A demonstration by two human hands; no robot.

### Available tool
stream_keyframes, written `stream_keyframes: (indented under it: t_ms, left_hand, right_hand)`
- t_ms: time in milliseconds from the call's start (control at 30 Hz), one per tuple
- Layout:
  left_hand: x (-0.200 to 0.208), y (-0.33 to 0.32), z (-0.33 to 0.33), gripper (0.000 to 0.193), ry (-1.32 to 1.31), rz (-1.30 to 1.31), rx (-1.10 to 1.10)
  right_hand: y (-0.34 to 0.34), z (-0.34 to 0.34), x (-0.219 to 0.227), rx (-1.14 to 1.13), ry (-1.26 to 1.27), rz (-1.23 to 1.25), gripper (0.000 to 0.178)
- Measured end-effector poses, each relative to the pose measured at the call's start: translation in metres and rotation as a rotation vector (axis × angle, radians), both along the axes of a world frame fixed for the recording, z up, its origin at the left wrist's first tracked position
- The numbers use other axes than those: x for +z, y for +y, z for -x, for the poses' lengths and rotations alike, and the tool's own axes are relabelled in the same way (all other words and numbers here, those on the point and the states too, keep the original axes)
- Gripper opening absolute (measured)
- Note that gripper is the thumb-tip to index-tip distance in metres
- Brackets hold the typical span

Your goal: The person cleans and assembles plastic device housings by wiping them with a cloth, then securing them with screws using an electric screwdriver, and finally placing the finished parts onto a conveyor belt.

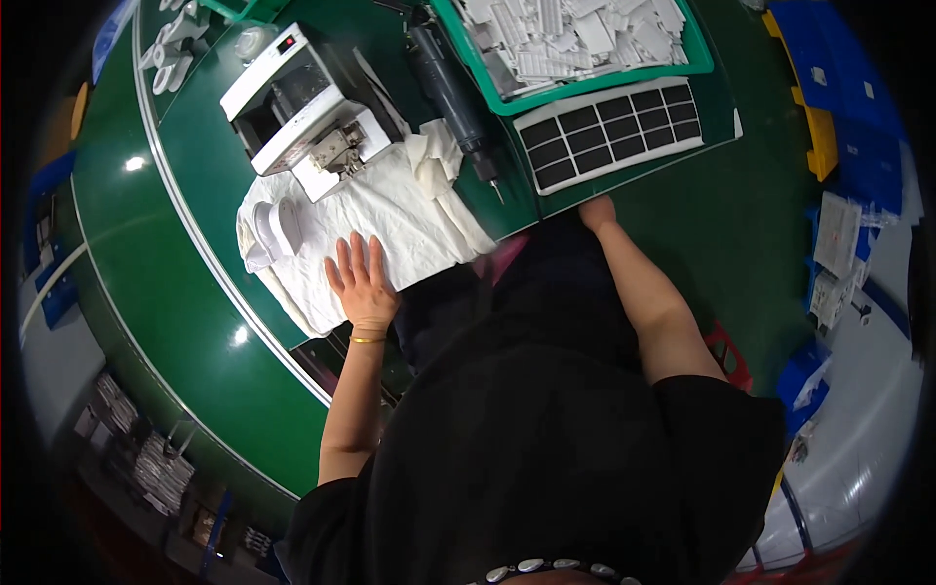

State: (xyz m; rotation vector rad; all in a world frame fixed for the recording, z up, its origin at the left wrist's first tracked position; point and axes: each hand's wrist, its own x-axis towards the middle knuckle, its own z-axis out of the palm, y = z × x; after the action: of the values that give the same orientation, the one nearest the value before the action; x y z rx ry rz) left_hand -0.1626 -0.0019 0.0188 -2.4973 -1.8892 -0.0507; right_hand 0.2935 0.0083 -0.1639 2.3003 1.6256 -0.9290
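My left hand (pixel 363 283) lies flat on a white cloth (pixel 409 219), fingers stretched out and nothing in them. A rounded white plastic part (pixel 280 230) sits on the cloth just left of that hand. My right hand (pixel 598 211) is by the table's front edge, below a white panel with rows of dark rectangles (pixel 612 132); its fingers are mostly hidden. Beyond the cloth stands a small white machine (pixel 297 107) with a dark window and a metal mechanism at its front. To the machine's right lies a dark electric screwdriver (pixel 448 93), its bit pointing toward me.
A green bin (pixel 600 93) full of loose white plastic pieces stands at the back. More white parts (pixel 173 54) lie far left, near a green conveyor-like surface (pixel 200 366) with a pale rail. Blue and yellow bins (pixel 838 127) line the right side.
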Motion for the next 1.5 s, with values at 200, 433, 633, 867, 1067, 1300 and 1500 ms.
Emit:
stream_keyframes:
  t_ms: [200, 433, 633, 867, 1067, 1300, 1500]
  left_hand:
    - [0.003, -0.002, -0.016, 0.095, 0.081, 0.025, -0.030]
    - [0.026, 0.002, -0.064, 0.115, 0.087, 0.175, -0.058]
    - [0.075, 0.008, -0.151, 0.103, 0.167, 0.289, -0.229]
    - [0.077, 0.038, -0.390, 0.068, -0.024, 0.143, -0.919]
    - [-0.004, 0.077, -0.531, 0.071, 0.069, 0.126, -1.128]
    - [-0.055, 0.081, -0.572, 0.039, 0.218, -0.161, -1.097]
    - [-0.086, 0.096, -0.600, 0.024, 0.234, -0.174, -1.137]
  right_hand:
    - [-0.059, -0.027, 0.036, -0.502, 0.185, -0.130, 0.036]
    - [-0.136, -0.073, 0.024, -0.796, 0.239, -0.205, 0.034]
    - [-0.276, -0.102, -0.008, -1.022, 0.217, -0.208, 0.030]
    - [-0.407, -0.026, -0.078, -1.407, 0.445, 0.181, 0.032]
    - [-0.420, 0.011, -0.127, -1.220, 0.763, 0.154, 0.032]
    - [-0.419, -0.033, -0.203, -1.313, 0.757, 0.303, 0.044]
    - [-0.387, -0.069, -0.224, -1.665, 1.080, 0.612, 0.055]
